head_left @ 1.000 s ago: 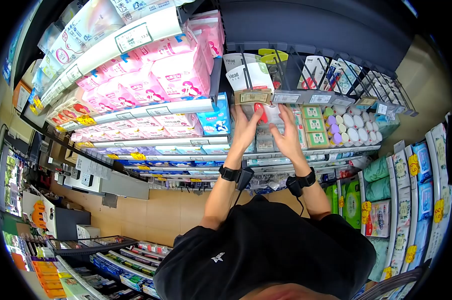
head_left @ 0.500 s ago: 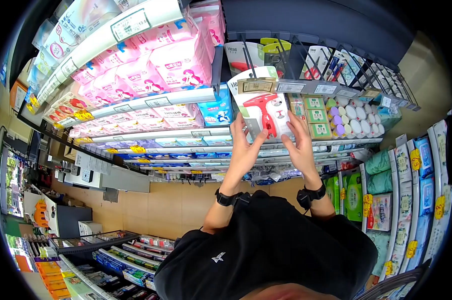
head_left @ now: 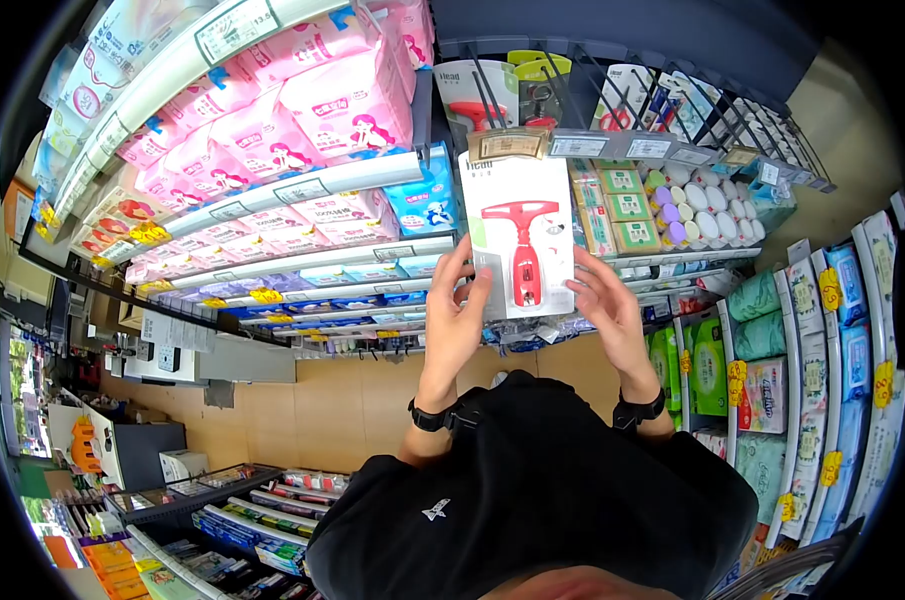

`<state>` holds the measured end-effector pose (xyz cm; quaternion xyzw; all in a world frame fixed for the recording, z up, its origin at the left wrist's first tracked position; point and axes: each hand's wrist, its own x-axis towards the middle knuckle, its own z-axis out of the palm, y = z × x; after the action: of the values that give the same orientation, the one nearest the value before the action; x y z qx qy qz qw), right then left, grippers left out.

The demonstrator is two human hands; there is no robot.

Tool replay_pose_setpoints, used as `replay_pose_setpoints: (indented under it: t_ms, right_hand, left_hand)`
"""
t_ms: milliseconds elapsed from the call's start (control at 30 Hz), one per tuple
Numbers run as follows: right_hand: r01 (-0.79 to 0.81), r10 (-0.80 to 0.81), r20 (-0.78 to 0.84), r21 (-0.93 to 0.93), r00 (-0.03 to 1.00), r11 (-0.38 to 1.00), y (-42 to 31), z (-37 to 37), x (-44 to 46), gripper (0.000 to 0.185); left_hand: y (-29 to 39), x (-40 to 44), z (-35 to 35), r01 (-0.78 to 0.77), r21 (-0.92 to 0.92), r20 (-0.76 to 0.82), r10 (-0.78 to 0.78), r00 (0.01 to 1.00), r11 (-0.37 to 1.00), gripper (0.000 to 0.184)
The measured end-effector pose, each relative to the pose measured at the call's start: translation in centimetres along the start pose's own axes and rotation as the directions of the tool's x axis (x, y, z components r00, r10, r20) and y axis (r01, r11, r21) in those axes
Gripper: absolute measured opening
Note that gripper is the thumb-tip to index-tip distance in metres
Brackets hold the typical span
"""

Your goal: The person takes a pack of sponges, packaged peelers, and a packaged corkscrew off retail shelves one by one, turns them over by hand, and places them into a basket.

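Upright before me is a white blister-card pack (head_left: pixel 496 190) with a red T-shaped tool (head_left: pixel 525 250) under clear plastic; its exact kind I cannot make out. My left hand (head_left: pixel 456 312) grips the lower left edge, thumb on the front and fingers behind. At the lower right edge, my right hand (head_left: pixel 609 305) holds the card between thumb and curled fingers. The pack's top edge is just beneath a brown price tag (head_left: pixel 509 145) on the hook rack.
Dark metal hooks (head_left: pixel 612 95) jut out above, carrying carded goods. Pink packs (head_left: pixel 347 110) fill shelves on the left. Small boxes (head_left: pixel 622 208) and round-lidded containers (head_left: pixel 707 222) stand behind on the right. Green packs (head_left: pixel 707 375) line the right-hand shelves.
The pack has come down toward me and turned from tilted to nearly straight, so the whole T-shaped tool shows. Both hands moved lower with it.
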<state>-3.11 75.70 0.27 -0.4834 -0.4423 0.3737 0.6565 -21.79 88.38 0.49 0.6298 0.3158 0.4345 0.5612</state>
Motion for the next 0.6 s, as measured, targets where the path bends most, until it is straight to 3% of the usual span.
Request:
replay_pose_setpoints:
  t_ms: [167,267,467,600]
  right_hand:
    - [-0.008,0.008,-0.033,0.012,0.999,1.0,0.1,0.0,-1.0,0.054]
    - [-0.025,0.026,-0.046,0.017,0.999,1.0,0.9,-0.6,-2.1,0.053]
    - [-0.082,0.082,-0.104,0.0,0.991,0.997,1.1,-0.8,-4.2,0.05]
    - [-0.121,0.111,-0.151,-0.056,0.982,0.991,1.0,-1.0,-4.7,0.044]
  left_hand:
    - [-1.1,-0.2,-0.5,-0.011,0.0,0.006,0.011,1.0,1.0,0.04]
    - [-1.6,-0.5,-0.6,0.082,0.03,0.057,-0.083,0.995,0.996,0.037]
    - [-3.7,-1.3,-0.4,0.043,0.024,0.09,-0.045,0.995,0.999,0.033]
    - [-3.9,-1.8,-0.1,0.134,-0.034,0.112,-0.129,0.985,0.99,0.031]
